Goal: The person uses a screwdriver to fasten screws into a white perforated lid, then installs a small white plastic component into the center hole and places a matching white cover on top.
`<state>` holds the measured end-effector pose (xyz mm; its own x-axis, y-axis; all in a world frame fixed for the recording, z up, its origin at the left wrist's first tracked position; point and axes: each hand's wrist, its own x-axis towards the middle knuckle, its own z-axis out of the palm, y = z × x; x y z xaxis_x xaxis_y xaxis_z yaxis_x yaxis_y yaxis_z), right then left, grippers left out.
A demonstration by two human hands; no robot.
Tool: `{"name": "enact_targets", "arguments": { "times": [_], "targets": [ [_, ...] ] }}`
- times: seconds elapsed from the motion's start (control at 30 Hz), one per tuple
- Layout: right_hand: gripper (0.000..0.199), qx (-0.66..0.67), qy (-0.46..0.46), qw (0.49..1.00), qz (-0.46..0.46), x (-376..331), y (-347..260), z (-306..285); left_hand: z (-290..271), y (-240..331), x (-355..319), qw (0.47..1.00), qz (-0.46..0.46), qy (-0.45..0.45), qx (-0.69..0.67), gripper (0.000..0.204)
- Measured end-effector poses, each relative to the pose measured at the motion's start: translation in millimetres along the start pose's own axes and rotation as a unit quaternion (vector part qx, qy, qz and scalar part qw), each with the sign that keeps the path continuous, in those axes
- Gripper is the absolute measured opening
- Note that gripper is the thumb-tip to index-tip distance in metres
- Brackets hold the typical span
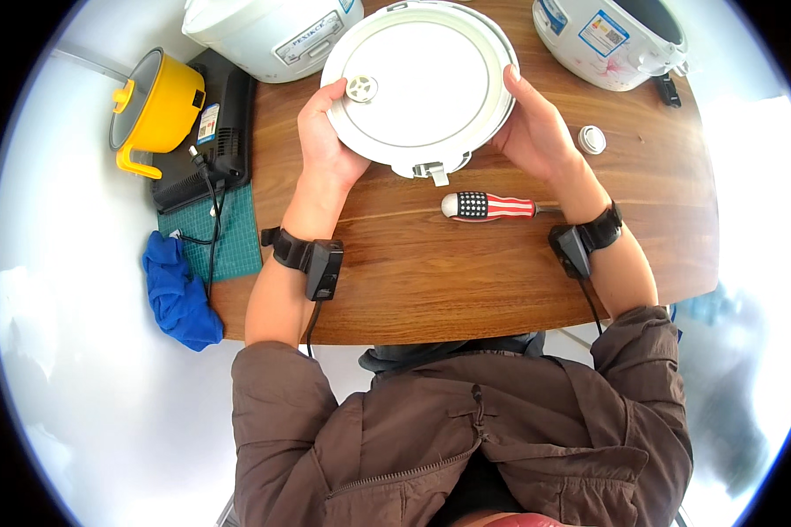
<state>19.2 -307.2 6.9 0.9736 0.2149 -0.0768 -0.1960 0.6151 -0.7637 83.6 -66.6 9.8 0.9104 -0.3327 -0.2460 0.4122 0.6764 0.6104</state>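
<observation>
Holding the round white lid (pixel 420 83) between both hands, the person keeps it tilted over the far middle of the wooden counter (pixel 466 281). The left hand (pixel 325 140) clasps the rim at about 9 o'clock, its fingers curled behind the disc and the thumb over the front near a small steam-vent cap (pixel 361 88). The right hand (pixel 536 132) grips the rim at 3 o'clock in the same way. The lid's latch tab (pixel 431 169) points toward the person at 6 o'clock. Just beyond that tab, nearer the body, a screwdriver with a striped handle (pixel 488 206) lies with its long axis running left to right; the right hand is nearer to it. A small white knob (pixel 591 140) sits beside the right wrist.
</observation>
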Motion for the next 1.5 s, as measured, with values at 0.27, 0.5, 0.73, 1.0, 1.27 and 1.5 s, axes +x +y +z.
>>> {"name": "enact_targets", "arguments": {
  "times": [0.27,0.5,0.73,1.0,1.27,1.5],
  "targets": [
    [0.067,-0.078,0.086,0.992,-0.048,5,2,-2,-12,8,3,0.998,-0.022,-0.042,0.039,0.062],
    [0.076,-0.07,0.089,0.993,-0.04,6,5,-1,-16,-1,8,0.999,-0.026,-0.04,0.024,0.062],
    [0.083,-0.089,0.088,0.992,-0.034,6,8,-5,-5,-8,1,1.0,0.0,-0.019,0.022,0.062],
    [0.082,-0.095,0.081,0.991,-0.043,7,12,-8,0,-12,-3,0.999,0.022,-0.027,0.019,0.062],
    [0.073,-0.048,0.06,0.996,-0.048,6,12,-7,2,-9,-5,0.999,0.026,-0.03,0.018,0.061],
    [0.067,-0.062,0.037,0.996,-0.051,4,11,-9,1,-8,-4,0.998,0.037,-0.024,0.034,0.059]
  ]
}}
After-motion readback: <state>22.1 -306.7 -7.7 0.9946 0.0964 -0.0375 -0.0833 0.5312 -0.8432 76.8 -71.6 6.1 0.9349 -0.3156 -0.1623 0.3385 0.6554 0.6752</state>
